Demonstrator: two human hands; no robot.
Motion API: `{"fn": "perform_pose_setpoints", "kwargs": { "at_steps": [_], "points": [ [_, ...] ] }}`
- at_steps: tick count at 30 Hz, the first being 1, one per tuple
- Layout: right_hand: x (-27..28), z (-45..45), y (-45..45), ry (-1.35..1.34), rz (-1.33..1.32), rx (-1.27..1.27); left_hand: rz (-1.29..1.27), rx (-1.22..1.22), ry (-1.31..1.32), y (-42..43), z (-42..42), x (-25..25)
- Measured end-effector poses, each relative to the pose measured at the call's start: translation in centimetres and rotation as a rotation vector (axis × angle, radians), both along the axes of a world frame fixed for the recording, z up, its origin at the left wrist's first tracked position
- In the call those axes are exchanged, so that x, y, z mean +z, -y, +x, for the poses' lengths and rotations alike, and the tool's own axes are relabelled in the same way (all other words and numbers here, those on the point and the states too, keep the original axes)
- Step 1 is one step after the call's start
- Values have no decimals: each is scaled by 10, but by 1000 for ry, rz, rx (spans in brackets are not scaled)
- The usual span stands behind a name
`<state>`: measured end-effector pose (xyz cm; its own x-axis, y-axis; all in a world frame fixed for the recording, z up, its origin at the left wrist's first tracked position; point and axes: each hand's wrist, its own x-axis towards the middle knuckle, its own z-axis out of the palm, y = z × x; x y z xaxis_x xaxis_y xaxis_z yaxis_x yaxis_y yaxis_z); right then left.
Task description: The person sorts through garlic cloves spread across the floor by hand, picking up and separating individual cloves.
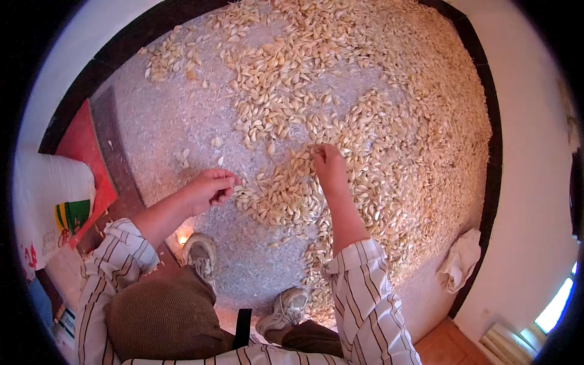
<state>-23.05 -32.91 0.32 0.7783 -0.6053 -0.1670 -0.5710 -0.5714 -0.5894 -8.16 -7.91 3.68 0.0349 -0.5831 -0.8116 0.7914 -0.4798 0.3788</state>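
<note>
Many pale, cream-coloured pieces that look like garlic cloves [286, 201] lie spread over the floor. My left hand [213, 190] is over the left edge of the spread, its fingers curled and pinched together; whatever may be between the fingertips is too small to make out. My right hand [329, 163] reaches down to the cloves near the middle, its fingers closed and pointing away from me. What those fingertips hold, if anything, is hidden. The two hands are apart.
A white sack [55, 188] with a green and yellow print stands at the left beside a red mat [94, 158]. A whitish cloth [460, 260] lies by the dark skirting at the right. Below my hands are my two shoes [286, 311] and my knees.
</note>
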Motion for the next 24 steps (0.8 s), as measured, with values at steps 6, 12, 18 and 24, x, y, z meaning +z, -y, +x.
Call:
{"fn": "perform_pose_setpoints", "kwargs": {
  "at_steps": [6,12,18,24],
  "points": [
    [4,12,-9,-226,-161,136,10,-67,73,-4,-5,-3],
    [-4,-14,-16,-245,-176,111,-8,-28,8,-8,-4,-6],
    [-8,-19,-7,-162,54,-60,-28,-61,27,-10,-5,-13],
    [3,-5,-9,-113,28,-97,25,-93,61,-2,-3,-5]
  ]
}}
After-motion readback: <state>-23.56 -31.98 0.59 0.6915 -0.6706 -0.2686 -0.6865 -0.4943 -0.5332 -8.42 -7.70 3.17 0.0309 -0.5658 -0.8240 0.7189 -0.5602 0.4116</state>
